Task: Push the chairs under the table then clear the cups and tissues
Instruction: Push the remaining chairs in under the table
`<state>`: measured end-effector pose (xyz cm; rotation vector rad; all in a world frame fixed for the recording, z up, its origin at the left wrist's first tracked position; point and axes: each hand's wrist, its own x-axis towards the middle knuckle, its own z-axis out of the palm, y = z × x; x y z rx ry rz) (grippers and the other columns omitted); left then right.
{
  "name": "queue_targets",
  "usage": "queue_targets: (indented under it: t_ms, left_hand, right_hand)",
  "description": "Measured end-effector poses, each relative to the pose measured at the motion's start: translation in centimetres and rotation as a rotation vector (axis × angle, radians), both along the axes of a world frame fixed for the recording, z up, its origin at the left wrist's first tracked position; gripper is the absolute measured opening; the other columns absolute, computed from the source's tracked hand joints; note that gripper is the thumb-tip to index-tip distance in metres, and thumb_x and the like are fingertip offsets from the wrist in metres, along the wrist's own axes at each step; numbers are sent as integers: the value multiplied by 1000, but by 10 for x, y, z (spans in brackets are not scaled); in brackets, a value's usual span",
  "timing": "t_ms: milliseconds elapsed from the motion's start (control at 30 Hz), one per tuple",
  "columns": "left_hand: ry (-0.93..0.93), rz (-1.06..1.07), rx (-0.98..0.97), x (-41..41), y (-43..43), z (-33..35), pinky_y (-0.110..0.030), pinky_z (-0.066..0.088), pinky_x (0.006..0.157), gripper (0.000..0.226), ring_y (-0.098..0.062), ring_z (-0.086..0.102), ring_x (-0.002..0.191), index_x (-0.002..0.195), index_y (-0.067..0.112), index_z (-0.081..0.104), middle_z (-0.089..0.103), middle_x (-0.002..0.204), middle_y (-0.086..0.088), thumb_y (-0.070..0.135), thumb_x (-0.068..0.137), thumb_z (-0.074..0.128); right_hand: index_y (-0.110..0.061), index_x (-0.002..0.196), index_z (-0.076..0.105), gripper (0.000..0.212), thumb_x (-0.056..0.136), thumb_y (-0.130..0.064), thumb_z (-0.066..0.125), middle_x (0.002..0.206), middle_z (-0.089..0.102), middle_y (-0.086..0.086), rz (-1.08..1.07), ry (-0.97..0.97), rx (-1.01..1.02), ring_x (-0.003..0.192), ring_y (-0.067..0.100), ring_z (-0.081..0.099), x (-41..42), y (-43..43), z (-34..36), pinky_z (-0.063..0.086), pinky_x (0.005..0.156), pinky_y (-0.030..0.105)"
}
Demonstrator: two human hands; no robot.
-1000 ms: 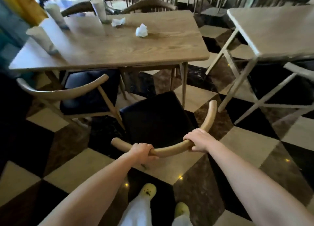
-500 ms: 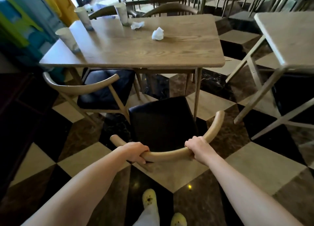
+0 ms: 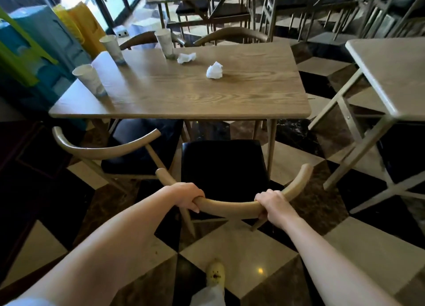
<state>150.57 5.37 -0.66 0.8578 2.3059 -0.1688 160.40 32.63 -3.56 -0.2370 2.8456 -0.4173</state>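
**Chair held by both hands at the table's near edge**

Chair (image 3: pixel 224 167) standing on the checkered floor (image 3: pixel 253 243) at the right half of the table's (image 3: pixel 184 98) near edge, black seat only just reaching under that edge, curved wooden backrest sticking out toward the camera. Left hand (image 3: pixel 187 196) wrapping the left part of the backrest, grip clamped on the rail with fingers curling under. Right hand (image 3: pixel 272 202) doing the same on the right part, grip clamped on the rail too. Both arms reaching forward, nearly straight.

Second chair (image 3: pixel 128 149) sitting at the left half of the near edge, seat partly under the table, turned at a slight angle. Two more chair backs showing beyond the far edge.

Three paper cups standing upright: near cup (image 3: pixel 90 80) by the left edge, middle cup (image 3: pixel 112 49) near the far left corner, far cup (image 3: pixel 164 42) at the far edge. Crumpled tissue (image 3: pixel 186 58) lying just beside the far cup; second tissue (image 3: pixel 214 70) lying toward the middle, well apart from the cups.

Yellow shoe (image 3: pixel 215 274) showing on the floor below the chair.
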Motion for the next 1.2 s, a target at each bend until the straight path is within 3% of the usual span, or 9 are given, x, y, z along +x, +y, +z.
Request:
queue_targets:
  t_ms: [433, 700, 1000, 1200]
  left_hand:
    - [-47, -91, 1, -134, 17, 12, -31, 42, 87, 45, -23, 57, 111, 131, 18, 52, 61, 122, -5, 35, 90, 61]
    - [-95, -65, -24, -190, 24, 13, -30, 41, 89, 47, -22, 56, 113, 132, 16, 52, 60, 125, -7, 33, 89, 63]
    - [-145, -58, -32, -205, 17, 8, -25, 37, 85, 47, -22, 55, 113, 131, 14, 53, 59, 124, -7, 30, 89, 64]
    - [-139, -9, 8, -203, -4, 1, -30, 42, 90, 44, -22, 56, 111, 128, 15, 56, 60, 121, -6, 28, 87, 66]
  right_hand:
    - [-14, 118, 52, 46, 83, 13, 41, 121, 54, 6, -64, -1, -20, 117, 27, 44, -121, 6, 7, 29, 97, 29]
    - [-14, 116, 53, 38, 85, 7, 47, 118, 55, 6, -65, -15, 0, 114, 28, 45, -174, 9, 1, 30, 95, 31]
    - [-14, 108, 54, 31, 81, 3, 53, 111, 58, 6, 1, -9, 14, 108, 28, 48, -186, 5, -8, 33, 96, 37]
    - [-14, 111, 53, 30, 83, -4, 59, 114, 58, 6, -2, 4, 28, 108, 27, 48, -188, -12, -11, 33, 96, 37]
